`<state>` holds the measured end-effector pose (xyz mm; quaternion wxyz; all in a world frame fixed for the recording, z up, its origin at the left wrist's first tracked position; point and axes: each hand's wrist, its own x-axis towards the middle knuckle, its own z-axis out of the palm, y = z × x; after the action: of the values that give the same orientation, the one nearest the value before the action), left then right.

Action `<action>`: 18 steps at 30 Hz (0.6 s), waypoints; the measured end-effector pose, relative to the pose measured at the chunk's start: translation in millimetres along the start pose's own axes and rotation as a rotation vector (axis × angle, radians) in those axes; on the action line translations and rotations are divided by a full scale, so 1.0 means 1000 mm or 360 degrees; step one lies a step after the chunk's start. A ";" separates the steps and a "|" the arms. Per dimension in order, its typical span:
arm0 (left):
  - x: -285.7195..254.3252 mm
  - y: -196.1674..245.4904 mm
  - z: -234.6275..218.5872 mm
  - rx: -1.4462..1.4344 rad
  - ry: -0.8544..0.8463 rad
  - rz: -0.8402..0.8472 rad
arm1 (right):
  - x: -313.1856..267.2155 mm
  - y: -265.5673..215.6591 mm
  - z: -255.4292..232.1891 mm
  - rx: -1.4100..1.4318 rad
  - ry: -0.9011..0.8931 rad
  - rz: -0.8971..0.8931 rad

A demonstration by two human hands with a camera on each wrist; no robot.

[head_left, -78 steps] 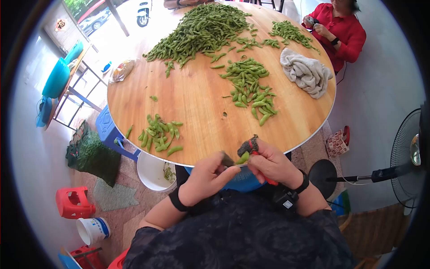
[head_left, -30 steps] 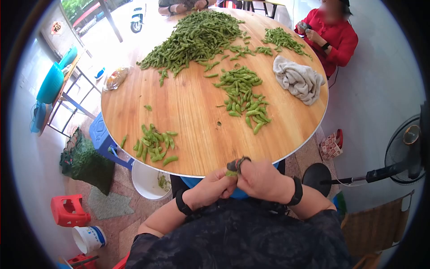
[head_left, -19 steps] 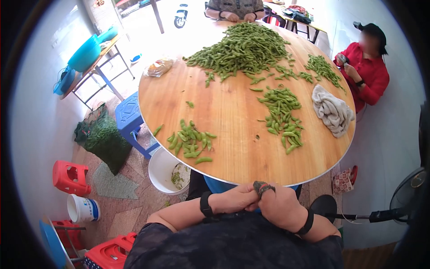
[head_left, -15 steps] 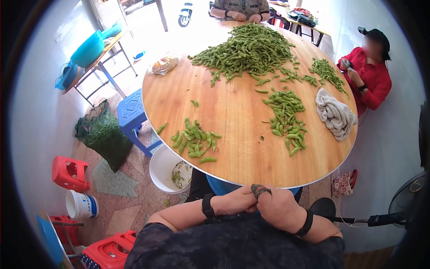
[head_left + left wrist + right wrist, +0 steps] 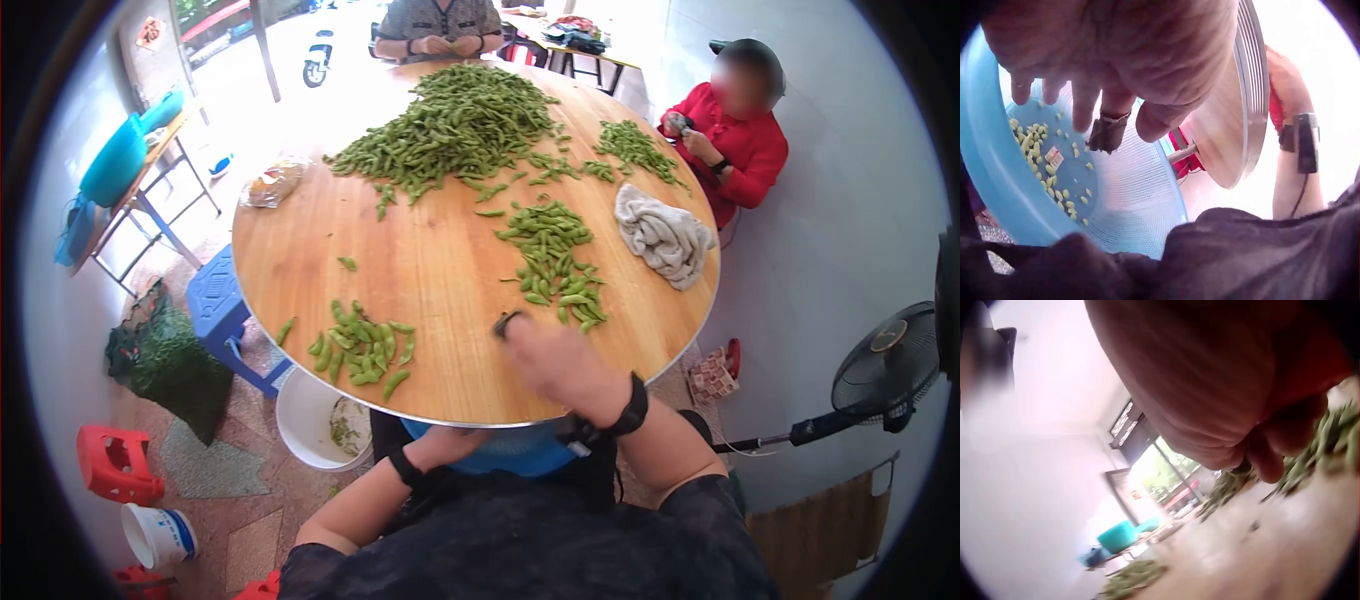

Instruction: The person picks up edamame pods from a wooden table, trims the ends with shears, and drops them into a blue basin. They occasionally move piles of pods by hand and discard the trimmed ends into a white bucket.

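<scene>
1. Head view is showing the right hand reaching out over the round desk, just beside the near end of the middle heap of pods; the hand is blurred, so I cannot tell how far its fingers are opening or whether they are holding anything; a dark wrap on one fingertip is all that is showing clearly.
2. The left hand is sitting below the desk edge, mostly hidden from this view, over the blue basket.
3. Left wrist view is giving what the head view is hiding: the left hand is hanging with fingers spread and relaxed, holding nothing, above the blue basket, where shelled beans are lying scattered on the mesh; a taped fingertip is showing too.
4. Judging progress: the beans are only thinly covering the basket bottom, while the big pile of pods at the far side and the middle heap are lying unshelled; a small group of pods is lying near the left edge; most of the work is looking undone.
5. Right wrist view is mostly showing the palm close up, with blurred pods beyond.
</scene>
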<state>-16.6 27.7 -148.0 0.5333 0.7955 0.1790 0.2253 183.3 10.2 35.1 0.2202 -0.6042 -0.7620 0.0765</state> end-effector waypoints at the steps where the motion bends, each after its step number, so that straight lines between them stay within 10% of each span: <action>1: -0.003 0.008 -0.003 -0.0028 -0.0016 0.0012 | -0.004 0.019 -0.007 -0.0128 0.0077 0.0073; 5: -0.006 0.023 -0.008 -0.0040 -0.0145 -0.0104 | -0.018 0.054 -0.028 -0.0387 -0.0099 0.0426; 7: 0.003 0.055 -0.019 -0.0457 -0.0690 -0.0775 | -0.026 0.059 -0.020 -0.0519 -0.0087 0.0331; 10: 0.012 0.092 -0.030 -0.0031 -0.1019 -0.0728 | -0.037 0.063 -0.017 -0.0461 -0.0054 0.0475; 15: 0.011 0.116 -0.028 -0.0626 -0.0829 -0.0460 | -0.063 0.070 -0.032 -0.0233 0.0013 0.0545; 18: 0.020 0.121 -0.030 -0.1026 -0.0746 -0.0870 | -0.072 0.044 -0.043 -0.0106 -0.0060 0.0403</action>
<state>-11.2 16.4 -22.1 0.8184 0.5427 0.1776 -0.0645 252.8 -53.3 39.3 0.1741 -0.7010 -0.6858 0.0897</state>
